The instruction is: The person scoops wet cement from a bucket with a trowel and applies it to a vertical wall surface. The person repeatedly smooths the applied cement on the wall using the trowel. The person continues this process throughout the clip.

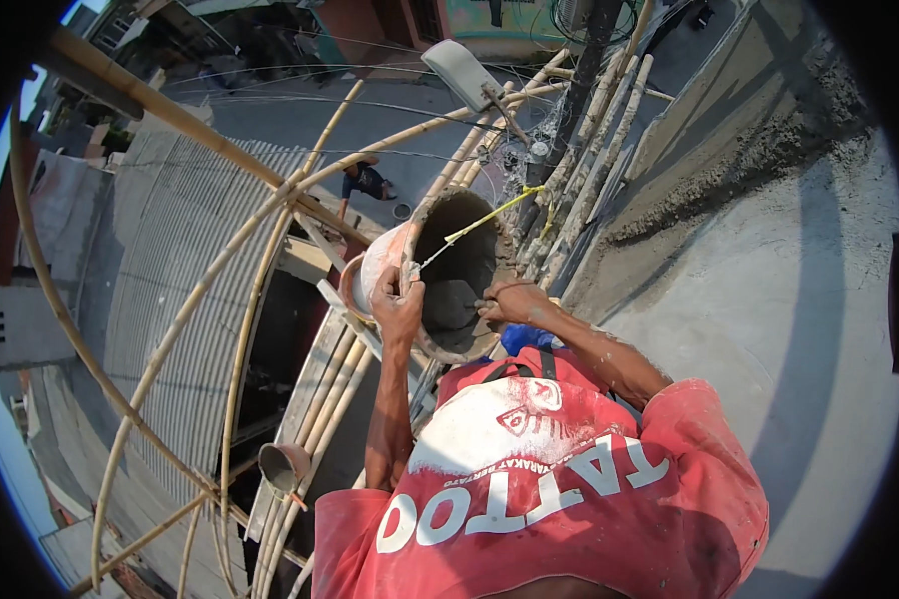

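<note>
A mortar-crusted bucket (382, 252) stands tilted in front of me, its dark mouth toward me. My left hand (398, 304) is closed on the bucket's left rim. A yellow rope (494, 215) runs from the rim across the opening to the poles at the upper right. My right hand (517, 301) is at the right side of the mouth, fingers closed around the handle of what looks like a trowel. Its grey blade (451, 303) lies inside the bucket, against the wet-looking mortar. Shadow hides how much mortar is in there.
Bamboo poles (198, 295) form scaffolding on the left, over a corrugated roof (185, 240). A small bucket (285, 466) hangs by planks at lower left. A street lamp (459, 72) and cables stand ahead. A person (367, 180) is far below. A plastered wall (729, 290) rises on the right.
</note>
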Action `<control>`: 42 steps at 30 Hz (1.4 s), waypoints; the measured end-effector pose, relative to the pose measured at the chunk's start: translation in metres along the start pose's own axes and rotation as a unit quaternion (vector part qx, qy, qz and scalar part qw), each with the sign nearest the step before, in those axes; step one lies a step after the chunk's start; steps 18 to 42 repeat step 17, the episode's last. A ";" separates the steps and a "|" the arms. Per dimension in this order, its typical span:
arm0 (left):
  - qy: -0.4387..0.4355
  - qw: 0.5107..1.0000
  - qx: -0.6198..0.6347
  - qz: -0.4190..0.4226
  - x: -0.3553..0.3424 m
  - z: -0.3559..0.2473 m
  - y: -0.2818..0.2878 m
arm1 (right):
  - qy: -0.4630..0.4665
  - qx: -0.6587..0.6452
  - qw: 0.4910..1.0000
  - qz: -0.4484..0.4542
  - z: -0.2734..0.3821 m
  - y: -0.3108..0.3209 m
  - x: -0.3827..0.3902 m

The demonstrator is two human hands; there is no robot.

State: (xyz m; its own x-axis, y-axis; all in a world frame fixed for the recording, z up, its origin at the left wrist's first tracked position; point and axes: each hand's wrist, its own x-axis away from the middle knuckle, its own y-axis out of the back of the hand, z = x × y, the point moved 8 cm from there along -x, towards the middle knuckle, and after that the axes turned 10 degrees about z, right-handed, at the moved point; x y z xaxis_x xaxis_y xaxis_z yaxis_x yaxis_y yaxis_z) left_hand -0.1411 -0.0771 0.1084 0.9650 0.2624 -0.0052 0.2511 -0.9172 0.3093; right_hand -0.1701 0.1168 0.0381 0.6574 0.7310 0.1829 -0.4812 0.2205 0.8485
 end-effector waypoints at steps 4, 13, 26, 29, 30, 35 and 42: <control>-0.007 0.994 0.095 -0.058 -0.002 0.010 0.016 | -0.107 -0.076 0.987 0.090 -0.016 0.019 0.016; 0.005 0.986 0.146 -0.083 -0.037 -0.002 -0.010 | -0.214 -0.020 0.977 -0.012 -0.049 0.106 0.054; -0.121 0.953 0.273 -0.046 -0.046 -0.014 -0.013 | -0.144 -0.053 0.986 -0.064 -0.032 0.189 0.061; -0.121 0.953 0.273 -0.046 -0.046 -0.014 -0.013 | -0.144 -0.053 0.986 -0.064 -0.032 0.189 0.061; -0.121 0.953 0.273 -0.046 -0.046 -0.014 -0.013 | -0.144 -0.053 0.986 -0.064 -0.032 0.189 0.061; -0.121 0.953 0.273 -0.046 -0.046 -0.014 -0.013 | -0.144 -0.053 0.986 -0.064 -0.032 0.189 0.061; -0.121 0.953 0.273 -0.046 -0.046 -0.014 -0.013 | -0.144 -0.053 0.986 -0.064 -0.032 0.189 0.061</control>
